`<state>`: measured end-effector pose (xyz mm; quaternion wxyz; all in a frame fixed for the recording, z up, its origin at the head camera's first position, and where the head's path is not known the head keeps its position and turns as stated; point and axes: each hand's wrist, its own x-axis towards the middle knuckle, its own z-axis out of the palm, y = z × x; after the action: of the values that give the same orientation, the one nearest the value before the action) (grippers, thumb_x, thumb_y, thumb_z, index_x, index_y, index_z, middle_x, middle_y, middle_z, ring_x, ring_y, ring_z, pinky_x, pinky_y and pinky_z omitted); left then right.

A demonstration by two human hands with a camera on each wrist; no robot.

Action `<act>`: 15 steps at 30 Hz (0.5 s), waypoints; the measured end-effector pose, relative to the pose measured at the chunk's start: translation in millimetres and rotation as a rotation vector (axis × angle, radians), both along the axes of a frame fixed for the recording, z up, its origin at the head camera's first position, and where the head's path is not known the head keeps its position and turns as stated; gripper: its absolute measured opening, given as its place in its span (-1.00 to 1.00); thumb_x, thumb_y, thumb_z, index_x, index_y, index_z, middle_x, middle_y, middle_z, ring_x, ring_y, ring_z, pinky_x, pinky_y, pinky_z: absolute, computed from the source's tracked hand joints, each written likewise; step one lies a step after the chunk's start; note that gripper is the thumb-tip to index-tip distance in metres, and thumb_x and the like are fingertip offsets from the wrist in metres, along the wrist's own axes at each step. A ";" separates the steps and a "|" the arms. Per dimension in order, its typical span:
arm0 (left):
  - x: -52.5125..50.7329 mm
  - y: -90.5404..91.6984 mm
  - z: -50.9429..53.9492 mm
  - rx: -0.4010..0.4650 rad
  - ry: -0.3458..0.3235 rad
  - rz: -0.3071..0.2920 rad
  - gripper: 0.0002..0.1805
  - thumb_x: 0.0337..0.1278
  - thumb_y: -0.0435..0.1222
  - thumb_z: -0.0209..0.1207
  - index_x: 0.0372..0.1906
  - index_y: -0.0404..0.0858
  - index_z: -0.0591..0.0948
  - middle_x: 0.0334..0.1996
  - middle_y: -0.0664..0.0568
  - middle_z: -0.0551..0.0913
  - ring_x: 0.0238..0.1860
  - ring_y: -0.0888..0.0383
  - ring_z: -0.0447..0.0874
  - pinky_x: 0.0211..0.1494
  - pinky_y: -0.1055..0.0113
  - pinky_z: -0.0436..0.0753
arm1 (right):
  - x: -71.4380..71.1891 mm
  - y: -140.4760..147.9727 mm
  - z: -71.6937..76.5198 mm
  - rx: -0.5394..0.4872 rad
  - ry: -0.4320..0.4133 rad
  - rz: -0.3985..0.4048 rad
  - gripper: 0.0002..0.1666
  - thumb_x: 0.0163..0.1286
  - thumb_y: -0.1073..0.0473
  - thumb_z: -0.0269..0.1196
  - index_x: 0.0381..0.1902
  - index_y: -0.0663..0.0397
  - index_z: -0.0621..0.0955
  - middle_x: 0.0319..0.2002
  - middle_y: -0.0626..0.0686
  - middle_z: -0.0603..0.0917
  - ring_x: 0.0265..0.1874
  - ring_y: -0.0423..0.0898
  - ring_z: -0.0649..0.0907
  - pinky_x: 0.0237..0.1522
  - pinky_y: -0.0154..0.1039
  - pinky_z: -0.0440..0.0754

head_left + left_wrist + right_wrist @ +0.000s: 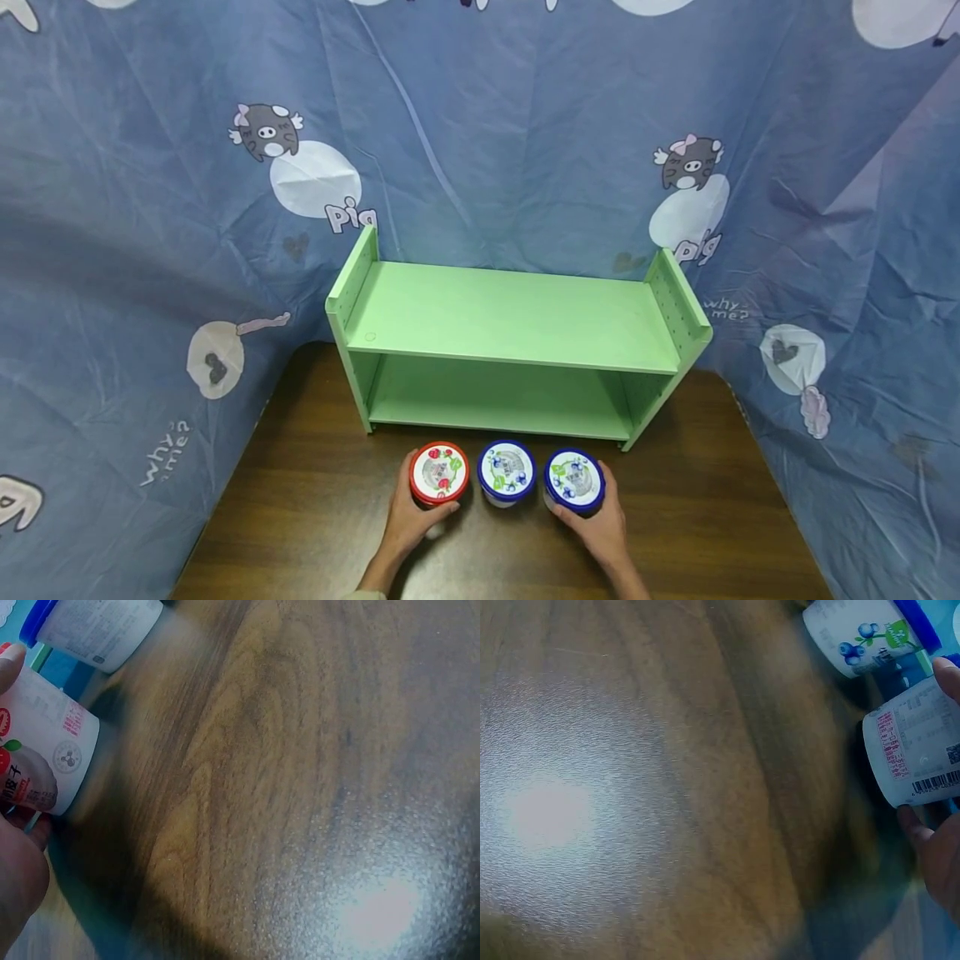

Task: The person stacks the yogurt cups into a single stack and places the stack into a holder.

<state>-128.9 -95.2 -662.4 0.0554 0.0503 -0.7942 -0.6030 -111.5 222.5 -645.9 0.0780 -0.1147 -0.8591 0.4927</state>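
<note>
Three white yogurt tubs stand in a row in the head view. My left hand grips the red-lidded tub, thumb at its near side and fingers round its left. In the left wrist view, the white wall of the red-lidded tub shows, printed with fruit. My right hand holds the right blue-lidded tub the same way; its label and barcode face the right wrist camera. Between them stands the middle blue-lidded tub, touched by neither hand.
Just behind the tubs, a pale green two-tier shelf stands on the brown wooden table. Its side panels rise above the upper board. A blue cloth with cartoon pigs hangs behind and along both sides.
</note>
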 end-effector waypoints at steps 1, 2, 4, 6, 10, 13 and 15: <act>-0.1 0.0 -0.5 0.000 0.005 0.000 0.27 -0.42 -0.24 0.66 0.52 -0.28 0.17 0.40 -0.21 0.44 0.37 -0.08 0.42 0.47 -0.04 0.36 | -0.5 0.5 1.4 -0.009 0.000 -0.004 0.33 -0.13 0.06 0.64 0.52 0.11 0.16 0.36 0.41 0.44 0.32 0.35 0.46 0.33 0.34 0.34; -0.1 0.1 -1.0 0.003 0.012 0.000 0.27 -0.42 -0.23 0.66 0.52 -0.29 0.17 0.39 -0.21 0.45 0.37 -0.08 0.42 0.46 -0.02 0.37 | -1.1 1.0 3.0 -0.017 0.001 -0.008 0.33 -0.13 0.07 0.64 0.52 0.11 0.16 0.36 0.41 0.43 0.32 0.35 0.45 0.33 0.34 0.33; -0.1 0.0 -1.9 0.001 0.025 0.001 0.26 -0.42 -0.23 0.66 0.52 -0.28 0.18 0.38 -0.21 0.46 0.35 -0.07 0.44 0.44 0.06 0.40 | -2.4 2.0 7.4 -0.025 0.004 -0.012 0.33 -0.12 0.08 0.64 0.53 0.11 0.15 0.37 0.41 0.42 0.33 0.35 0.44 0.34 0.35 0.31; -0.3 -0.1 -2.6 -0.014 0.041 0.004 0.25 -0.42 -0.22 0.66 0.51 -0.29 0.19 0.35 -0.21 0.48 0.32 -0.04 0.47 0.40 0.18 0.44 | -4.1 2.9 11.9 -0.030 0.005 -0.011 0.33 -0.11 0.08 0.64 0.53 0.11 0.14 0.37 0.41 0.41 0.34 0.35 0.43 0.35 0.35 0.30; -0.3 -0.6 -3.6 -0.020 0.039 0.006 0.24 -0.43 -0.22 0.66 0.50 -0.25 0.21 0.33 -0.18 0.51 0.28 0.01 0.49 0.34 0.30 0.46 | -7.4 3.4 21.9 -0.033 0.010 -0.007 0.33 -0.11 0.08 0.63 0.54 0.08 0.14 0.38 0.40 0.41 0.34 0.34 0.43 0.36 0.34 0.30; -0.4 -0.5 -4.5 -0.003 0.024 0.000 0.25 -0.42 -0.20 0.66 0.51 -0.24 0.20 0.35 -0.17 0.50 0.31 0.00 0.46 0.38 0.22 0.45 | -9.4 2.9 28.3 -0.038 0.023 -0.005 0.32 -0.11 0.08 0.63 0.54 0.05 0.15 0.38 0.38 0.41 0.34 0.32 0.44 0.35 0.33 0.31; -0.8 -0.2 -5.8 0.003 0.022 -0.006 0.24 -0.40 -0.20 0.65 0.51 -0.25 0.19 0.35 -0.17 0.49 0.32 -0.02 0.46 0.40 0.16 0.45 | -10.6 2.2 32.3 -0.033 0.039 -0.003 0.32 -0.12 0.09 0.64 0.53 0.05 0.16 0.37 0.37 0.43 0.32 0.30 0.45 0.34 0.32 0.33</act>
<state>-129.7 -95.3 -668.2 0.0623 0.0414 -0.7929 -0.6048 -122.0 224.6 -613.6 0.0937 -0.1076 -0.8490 0.5088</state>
